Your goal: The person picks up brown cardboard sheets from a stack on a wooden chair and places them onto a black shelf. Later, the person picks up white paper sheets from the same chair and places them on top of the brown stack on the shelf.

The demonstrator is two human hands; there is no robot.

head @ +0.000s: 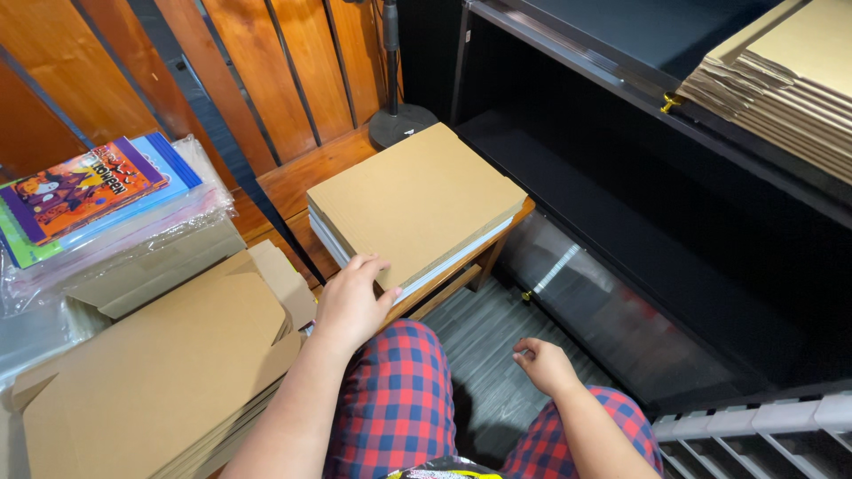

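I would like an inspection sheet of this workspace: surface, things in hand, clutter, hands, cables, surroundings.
Surface: small wooden table, mostly covered.
Things in hand: stack of flat cardboard mailers on the table, white edges showing beneath the top one.
Clutter: flattened cardboard boxes at left; colourful books on plastic-wrapped packs.
Hands: left hand rests on the stack's near corner; right hand loosely curled above the knee, empty.
Cables: nothing seen.
Surroundings: black shelf unit, more flat cardboard on top; stand base; grey floor.
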